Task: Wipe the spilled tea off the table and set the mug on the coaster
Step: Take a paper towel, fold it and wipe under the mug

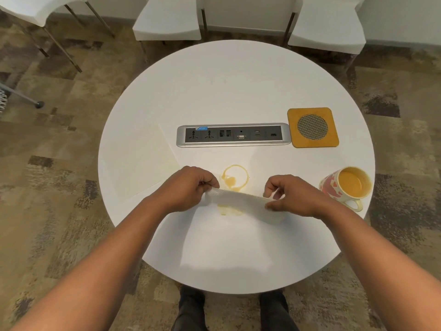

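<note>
A yellowish ring of spilled tea [235,177] lies on the round white table [238,87], with a second smear [228,209] nearer me. Just above that smear, my left hand [191,189] and my right hand [291,197] each pinch one end of a white cloth [241,199] stretched between them. A heart-patterned mug [344,187] full of tea stands at the right edge of the table. The orange square coaster [313,127] with a mesh centre lies beyond it, empty.
A silver power and data socket strip [233,135] is set into the table's middle, left of the coaster. A pale sheet [140,158] lies flat on the table's left side. White chairs [167,22] stand around the far side.
</note>
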The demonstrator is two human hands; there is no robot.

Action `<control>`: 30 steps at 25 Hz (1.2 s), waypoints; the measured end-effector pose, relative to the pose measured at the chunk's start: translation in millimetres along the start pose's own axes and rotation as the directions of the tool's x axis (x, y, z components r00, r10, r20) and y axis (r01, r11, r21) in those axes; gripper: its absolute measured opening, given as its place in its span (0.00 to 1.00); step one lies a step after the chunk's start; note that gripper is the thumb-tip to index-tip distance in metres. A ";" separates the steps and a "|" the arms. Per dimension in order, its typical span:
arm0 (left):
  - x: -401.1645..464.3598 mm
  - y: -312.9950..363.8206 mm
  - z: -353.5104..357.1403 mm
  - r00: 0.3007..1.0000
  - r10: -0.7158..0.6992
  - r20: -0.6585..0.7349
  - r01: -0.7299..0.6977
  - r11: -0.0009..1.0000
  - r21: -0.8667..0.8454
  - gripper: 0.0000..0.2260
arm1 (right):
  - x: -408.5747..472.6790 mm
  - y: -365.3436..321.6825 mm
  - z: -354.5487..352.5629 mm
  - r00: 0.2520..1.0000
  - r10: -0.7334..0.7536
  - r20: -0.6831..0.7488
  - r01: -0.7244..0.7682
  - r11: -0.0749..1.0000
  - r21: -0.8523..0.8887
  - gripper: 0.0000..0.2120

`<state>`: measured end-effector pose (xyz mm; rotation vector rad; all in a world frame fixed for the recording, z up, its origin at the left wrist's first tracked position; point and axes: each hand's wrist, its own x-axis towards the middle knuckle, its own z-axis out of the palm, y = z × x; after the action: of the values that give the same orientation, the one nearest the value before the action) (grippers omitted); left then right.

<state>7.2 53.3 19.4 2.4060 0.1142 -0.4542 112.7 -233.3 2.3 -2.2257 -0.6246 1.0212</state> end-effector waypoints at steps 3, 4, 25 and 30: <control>5.2 14.3 4.3 0.996 0.087 0.034 -0.086 0.996 -0.018 0.15 | 7.2 -15.6 6.5 0.994 -0.027 0.106 0.030 0.999 -0.033 0.17; 7.3 17.6 5.3 0.994 0.105 0.035 -0.104 0.994 -0.025 0.15 | 10.1 -20.6 10.2 0.990 -0.056 0.126 0.062 0.997 -0.038 0.15; 26.8 -67.8 77.7 0.948 -0.165 -0.272 0.217 0.961 0.174 0.17 | 35.4 5.6 25.1 0.763 -0.174 -0.623 -0.070 0.935 -0.347 0.19; 38.8 -31.9 81.8 0.931 -0.073 -0.357 0.111 0.990 0.087 0.18 | 22.3 13.8 26.0 0.737 0.154 -0.658 -0.042 0.982 0.184 0.15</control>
<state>13.2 23.9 -71.8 2.5736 0.3716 -0.0632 107.6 -220.6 -32.0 -2.2812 -0.0901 0.2298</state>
